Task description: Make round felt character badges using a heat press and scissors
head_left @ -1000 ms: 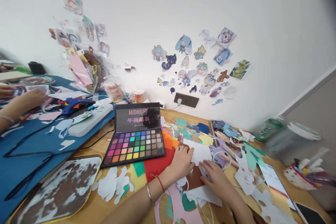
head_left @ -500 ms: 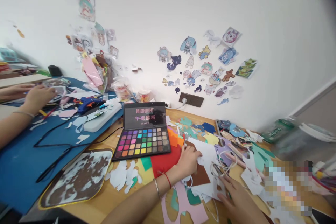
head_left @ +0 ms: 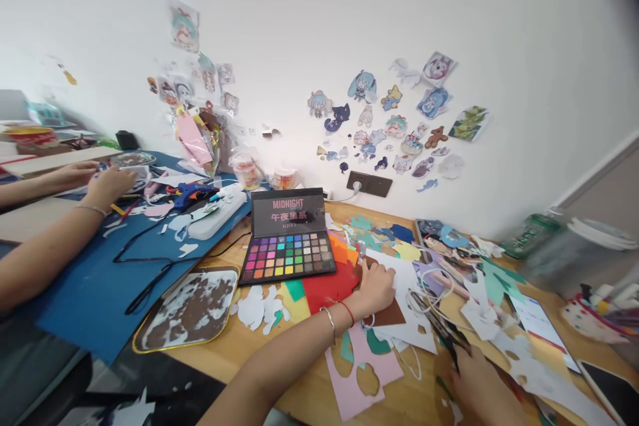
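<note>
To the left of the left hand (head_left: 378,287), a palette (head_left: 288,258) stands open, with a tray (head_left: 187,309) farther left and, beyond that, a glue gun (head_left: 190,196) on a blue mat (head_left: 90,303). Beyond and above the same hand, cutouts (head_left: 363,86) dot the wall (head_left: 269,40) over a socket (head_left: 382,186). Rightward of the right hand (head_left: 472,366) are a lit screen (head_left: 539,323) and a spotted pouch (head_left: 592,313).
</note>
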Demonstrator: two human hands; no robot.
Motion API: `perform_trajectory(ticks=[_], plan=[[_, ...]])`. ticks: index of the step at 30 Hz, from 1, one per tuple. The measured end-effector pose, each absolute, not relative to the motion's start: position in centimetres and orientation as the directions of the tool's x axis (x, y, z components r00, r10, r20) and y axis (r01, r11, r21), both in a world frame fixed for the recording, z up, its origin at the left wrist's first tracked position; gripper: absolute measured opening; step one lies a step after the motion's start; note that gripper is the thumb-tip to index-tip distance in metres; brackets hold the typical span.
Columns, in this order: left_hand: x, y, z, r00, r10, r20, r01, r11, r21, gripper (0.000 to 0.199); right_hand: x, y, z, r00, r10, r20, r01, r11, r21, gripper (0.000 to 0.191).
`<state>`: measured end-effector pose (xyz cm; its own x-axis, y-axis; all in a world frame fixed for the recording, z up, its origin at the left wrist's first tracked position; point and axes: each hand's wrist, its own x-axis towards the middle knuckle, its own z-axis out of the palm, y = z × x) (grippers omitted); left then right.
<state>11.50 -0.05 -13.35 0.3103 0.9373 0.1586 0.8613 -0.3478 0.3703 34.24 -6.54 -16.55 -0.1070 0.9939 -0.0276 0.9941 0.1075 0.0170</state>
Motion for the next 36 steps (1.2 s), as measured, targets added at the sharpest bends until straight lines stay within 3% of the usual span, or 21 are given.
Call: perform_trajectory(ticks=[2,9,13,17,24,30,36], plan=[[11.9,0.0,-13.2,0.31,0.94,0.144,0.866,-0.341,0.366,0.03,32.7,-6.9,-15.1,0.009,0.994,-0.105,0.997,0.0,0.081,0.037],[12.9,0.1,-12.7,0.277,0.954,0.117,0.825,-0.299,0.48,0.02,32.2,-7.1,-13.2,0.119,0.976,-0.18,0.991,-0.106,0.078,0.037],[12.2,0.7,-11.4,0.328,0.938,0.113,0.701,-0.322,0.636,0.016,33.1,-7.8,-13.1,0.139,0.967,-0.214,0.989,-0.124,0.08,0.041],[10.9,1.3,-8.9,0.29,0.944,0.157,0.558,-0.3,0.774,0.015,33.8,-8.2,-12.7,0.131,0.961,-0.244,0.99,-0.114,0.08,0.029],[9.0,1.9,-5.7,0.253,0.947,0.201,0.32,-0.277,0.906,0.011,34.7,-7.8,-11.4,0.085,0.952,-0.295,0.996,-0.078,0.036,0.02],[7.9,2.5,-5.8,0.393,0.909,0.14,0.239,-0.248,0.939,0.014,36.3,-8.3,-11.4,0.041,0.941,-0.336,0.988,-0.089,-0.128,0.021],[6.8,2.9,-6.5,0.524,0.851,0.044,0.333,-0.252,0.909,0.027,38.6,-8.9,-13.3,0.039,0.957,-0.286,0.943,-0.13,-0.306,0.034]])
